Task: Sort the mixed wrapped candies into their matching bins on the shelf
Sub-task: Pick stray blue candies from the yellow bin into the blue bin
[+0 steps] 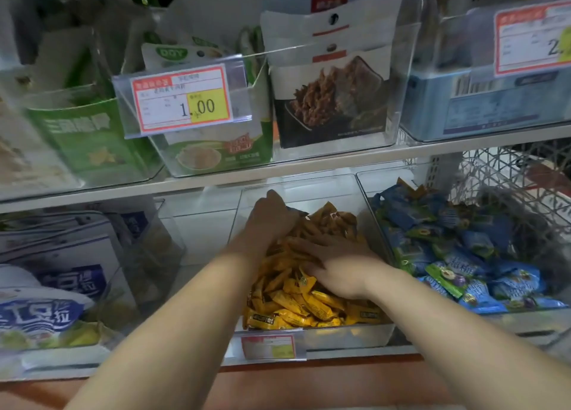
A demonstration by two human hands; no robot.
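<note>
A clear middle bin (364, 332) on the lower shelf holds a heap of yellow wrapped candies (296, 304). My left hand (272, 216) reaches deep into the back of this bin, its fingers curled over a dark blue wrapped candy (296, 213) whose edge sticks out beside the hand. My right hand (336, 266) lies flat on the yellow heap, fingers straight and pointing left. The clear bin to the right (370, 212) is full of blue and green wrapped candies (463, 255).
A left bin holds blue-and-white bags (46, 289). The upper shelf carries clear bins of snack packs, with a 1.00 price tag (182, 100) jutting forward. A white mesh basket (509, 175) stands at the right. A small price tag (268, 346) hangs below the middle bin.
</note>
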